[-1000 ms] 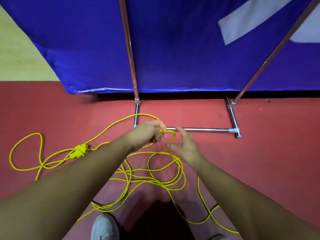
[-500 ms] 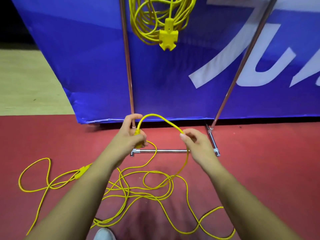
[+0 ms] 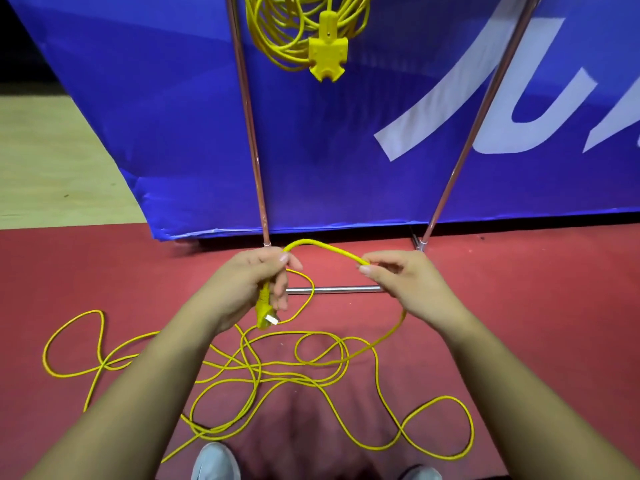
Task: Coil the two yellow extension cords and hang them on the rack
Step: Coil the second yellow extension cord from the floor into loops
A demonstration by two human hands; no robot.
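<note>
Head view | left hand (image 3: 250, 283) grips plug end of long thin yellow cord (image 3: 308, 241) | right hand (image 3: 398, 282) pinches same cord | rest lies on red floor (image 3: 519, 323) | hands wider apart than before

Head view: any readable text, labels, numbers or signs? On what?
"U": large white letter on the blue banner, beside a slanted white stroke; the next letter is cut off at the right edge, so no whole word reads.
Outlet block on the hung coil: no print legible.
Plug in the left hand, loose cord pinched by the right hand: no markings legible.
</note>
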